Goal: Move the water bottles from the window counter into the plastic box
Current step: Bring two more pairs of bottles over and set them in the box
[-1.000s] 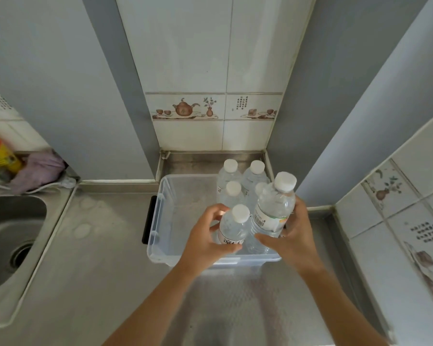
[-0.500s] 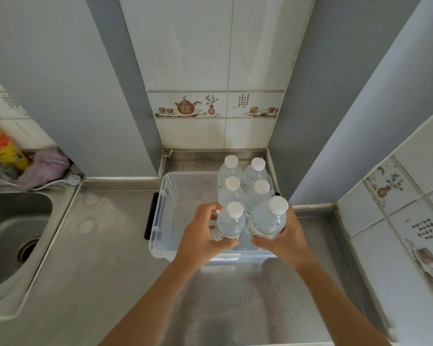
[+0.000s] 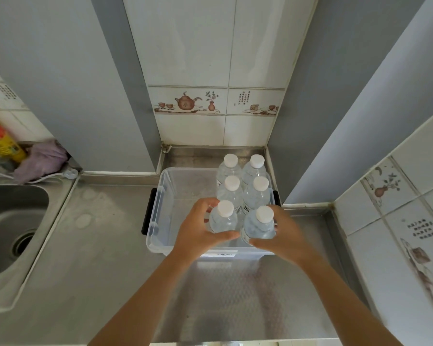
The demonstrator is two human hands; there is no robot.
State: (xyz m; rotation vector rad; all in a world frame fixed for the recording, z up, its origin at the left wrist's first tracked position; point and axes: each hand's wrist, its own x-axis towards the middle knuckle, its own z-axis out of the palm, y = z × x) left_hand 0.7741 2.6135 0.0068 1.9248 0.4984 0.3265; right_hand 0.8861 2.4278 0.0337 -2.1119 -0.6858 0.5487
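A clear plastic box (image 3: 158,216) with black handles stands on the steel counter against the back wall. Several clear water bottles with white caps stand upright in its right half, in two rows. My left hand (image 3: 198,231) wraps around the front left bottle (image 3: 224,218). My right hand (image 3: 283,233) grips the front right bottle (image 3: 260,224), which stands down inside the box beside the others. The left half of the box holds nothing.
A steel sink (image 3: 13,228) lies at the left. Behind it sit a purple cloth (image 3: 41,159) and a yellow-and-red bottle (image 3: 0,138). Grey wall panels and tiled walls close in the box's back and right side. Bare steel counter (image 3: 98,258) stretches in front.
My right hand has lowered its bottle from above the box down into the front right spot. My left hand has stayed on the front left bottle.
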